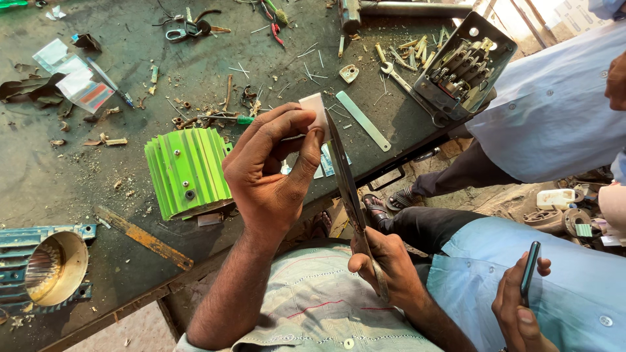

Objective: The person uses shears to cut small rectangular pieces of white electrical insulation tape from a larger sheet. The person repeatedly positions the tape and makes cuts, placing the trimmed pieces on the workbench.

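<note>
From the head camera, the left hand (270, 179) pinched a small white card (315, 111) between thumb and fingers, held up over the near edge of the dark surface (130, 72). The right hand (385, 270) was closed around long scissors (345, 176), whose blades touched the card. A green ribbed block (187, 171) sat just beside the left hand, near that edge. Another person's hand (518, 306) held a phone (529, 270).
</note>
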